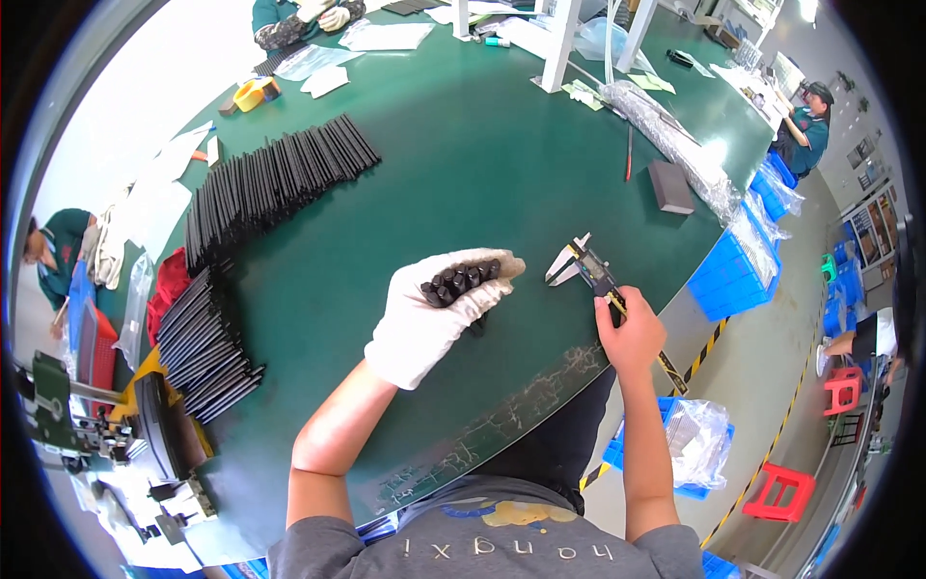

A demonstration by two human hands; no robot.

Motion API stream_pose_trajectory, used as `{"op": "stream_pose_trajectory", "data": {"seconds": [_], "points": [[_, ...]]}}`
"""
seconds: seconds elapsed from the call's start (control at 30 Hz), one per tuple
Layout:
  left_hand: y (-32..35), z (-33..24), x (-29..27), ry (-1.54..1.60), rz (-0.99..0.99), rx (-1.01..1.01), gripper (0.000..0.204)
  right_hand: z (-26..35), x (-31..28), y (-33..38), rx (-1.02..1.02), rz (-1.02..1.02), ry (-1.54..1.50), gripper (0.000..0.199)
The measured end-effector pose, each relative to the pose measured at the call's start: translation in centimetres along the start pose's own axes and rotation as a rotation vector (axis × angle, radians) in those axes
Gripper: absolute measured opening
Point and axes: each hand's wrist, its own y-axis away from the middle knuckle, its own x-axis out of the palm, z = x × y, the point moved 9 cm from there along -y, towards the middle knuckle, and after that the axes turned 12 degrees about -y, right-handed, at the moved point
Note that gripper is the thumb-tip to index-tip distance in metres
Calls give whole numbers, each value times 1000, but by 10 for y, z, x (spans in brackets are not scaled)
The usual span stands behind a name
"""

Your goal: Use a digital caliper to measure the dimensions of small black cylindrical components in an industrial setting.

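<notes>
My left hand (424,314), in a white glove, is closed around a small bundle of black rods (461,282), their ends facing up. Bare and to the right of it, my right hand (632,333) grips a digital caliper (593,270) by its beam. The caliper's jaws point left toward the bundle, parted and apart from the rods. A long row of black rods (280,179) lies side by side on the green table (463,174). Nearer on the left, a second group of thin dark rods (204,343) is piled.
A dark grey block (670,187) and a bubble-wrapped roll (675,145) lie at the right. Yellow tape (253,95) sits far left. A machine (154,425) stands at the left edge. Blue crates (738,265) and a red stool (779,492) are on the floor. Other people work around the table.
</notes>
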Motion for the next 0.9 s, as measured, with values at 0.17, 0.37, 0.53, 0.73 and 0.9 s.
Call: {"op": "stream_pose_trajectory", "data": {"seconds": [0.17, 0.37, 0.53, 0.73, 0.9], "points": [[-2, -2, 1, -38, 10, -39, 21, 2, -2, 1, -40, -37, -1, 24], [-7, 2, 3, 2, -44, 25, 17, -2, -5, 0, -38, -42, 3, 23], [5, -12, -16, -71, -192, 32, 17, -1, 9, -3, 15, 45, -22, 29], [24, -19, -31, -414, -298, 147, 21, -7, 0, 2, -19, 47, 83, 30], [65, -25, -74, -377, -517, 173, 16, -17, 8, 5, 42, 126, 78, 30]]}}
